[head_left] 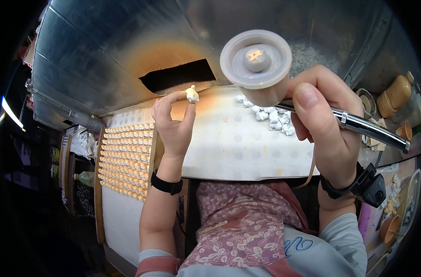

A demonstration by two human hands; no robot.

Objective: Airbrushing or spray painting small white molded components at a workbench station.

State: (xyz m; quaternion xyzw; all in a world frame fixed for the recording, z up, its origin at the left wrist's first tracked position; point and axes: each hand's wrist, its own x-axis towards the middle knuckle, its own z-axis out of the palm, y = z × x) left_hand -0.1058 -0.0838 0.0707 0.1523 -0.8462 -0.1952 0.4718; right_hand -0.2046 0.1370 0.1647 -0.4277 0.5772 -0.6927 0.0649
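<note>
Between the thumb and index finger of my left hand (171, 124) is a small white figurine (192, 95) with pale yellow on its upper part. My right hand (328, 120) is wrapped round a chrome airbrush (374, 128). A translucent lidded paint cup (265, 87) stands above the airbrush, with an orange smear on its lid knob; it hides the front end of the tool. Behind the cup and my right hand, a loose pile of white figurines (274, 116) lies on the white paper-covered worktop (229, 152).
At left, a wooden-edged tray (156, 152) bears rows of orange-tinted figurines (126, 159). A metal enclosure (104, 41) with an orange-stained rectangular opening (180, 77) rises behind. At right stand a tan bottle (395, 94) and small orange cups (389, 228). A hose (309, 175) hangs by the worktop's front edge.
</note>
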